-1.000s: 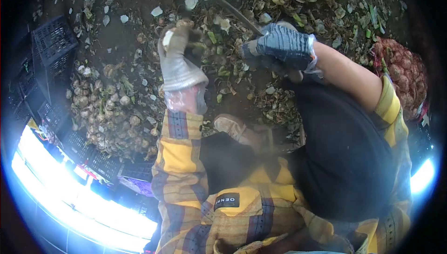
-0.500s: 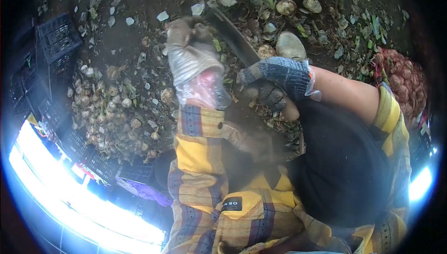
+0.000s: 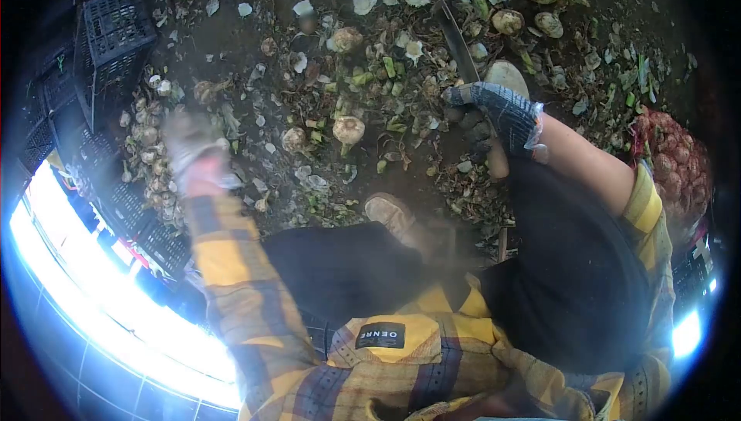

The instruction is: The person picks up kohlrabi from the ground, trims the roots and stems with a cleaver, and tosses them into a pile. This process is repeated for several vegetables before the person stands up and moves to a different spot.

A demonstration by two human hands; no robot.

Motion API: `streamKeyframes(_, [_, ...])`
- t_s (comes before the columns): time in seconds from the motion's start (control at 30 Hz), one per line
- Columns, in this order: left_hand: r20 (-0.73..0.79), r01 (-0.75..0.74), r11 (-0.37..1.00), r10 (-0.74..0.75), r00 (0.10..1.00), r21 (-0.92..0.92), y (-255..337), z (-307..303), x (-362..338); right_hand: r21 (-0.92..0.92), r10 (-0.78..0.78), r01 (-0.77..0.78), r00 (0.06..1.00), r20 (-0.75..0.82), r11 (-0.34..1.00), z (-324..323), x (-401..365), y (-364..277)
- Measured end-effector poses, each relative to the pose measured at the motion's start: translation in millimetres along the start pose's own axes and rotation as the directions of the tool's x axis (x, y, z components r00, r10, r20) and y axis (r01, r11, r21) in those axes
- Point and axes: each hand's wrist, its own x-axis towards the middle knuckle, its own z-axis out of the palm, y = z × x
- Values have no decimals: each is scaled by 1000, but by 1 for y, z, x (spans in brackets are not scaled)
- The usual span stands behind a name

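My right hand [image 3: 488,118], in a dark grey knitted glove, is closed round the wooden handle of a knife [image 3: 457,44]. Its long dark blade points up and left, away from me. Over on the left, my left hand [image 3: 191,142] in a pale glove reaches to the pile of garlic bulbs [image 3: 150,166]. Motion smears its fingers, so whether they hold a bulb is hidden. Between the hands, a loose garlic bulb [image 3: 349,129] lies on the dark ground among cut stems and leaf scraps.
Black plastic crates [image 3: 116,27] stand along the left. At the far right is a red mesh bag [image 3: 673,162] full of bulbs. More bulbs [image 3: 508,22] lie at the top right amid peelings. My shoes [image 3: 390,213] rest on the littered ground.
My left hand has swung left and slightly down from beside the blade to the garlic pile. The right hand has shifted slightly right and up with the knife, and the view has shifted.
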Motion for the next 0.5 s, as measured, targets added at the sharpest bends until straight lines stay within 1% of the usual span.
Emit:
streamKeyframes(0.03, [-220,-247,856,375,900,454,26,20,-16,23,-22,22,1000,-1,1000,1,0,0])
streamKeyframes(0.07, [-422,-324,883,451,786,339,53,2,1,46,-43,43,999,-2,998,4,-1,0])
streamKeyframes(0.1, [-479,-281,886,441,759,370,57,-2,6,69,-65,65,998,-3,995,6,-1,0])
streamKeyframes(0.13, [-533,-235,888,429,729,395,60,-2,8,35,-95,95,995,12,995,5,0,0])
streamKeyframes(0.2, [-360,-151,784,435,826,602,33,-3,11,-33,-153,155,987,44,987,3,3,0])
streamKeyframes(0.23, [-225,-145,743,373,900,653,9,0,18,-71,-112,112,994,6,991,5,2,-2])
streamKeyframes(0.27, [-89,-149,699,292,952,700,-21,9,26,-108,-70,66,997,-35,992,8,0,-5])
streamKeyframes(0.3, [-30,-90,631,176,984,771,-51,24,25,-142,-27,16,997,-77,990,11,-3,-7])
streamKeyframes(0.37, [128,-151,397,85,988,905,-107,54,14,-156,10,-32,990,-141,987,19,-9,-14])
streamKeyframes(0.4, [233,-228,254,11,972,940,-132,55,23,-159,31,-59,984,-173,985,20,-11,-14])
streamKeyframes(0.47, [340,-341,114,32,940,933,-170,67,17,-186,-23,1,993,-114,983,0,0,-5])
streamKeyframes(0.5, [369,-369,-9,6,929,929,-183,68,27,-198,-50,33,995,-83,980,-9,5,0])
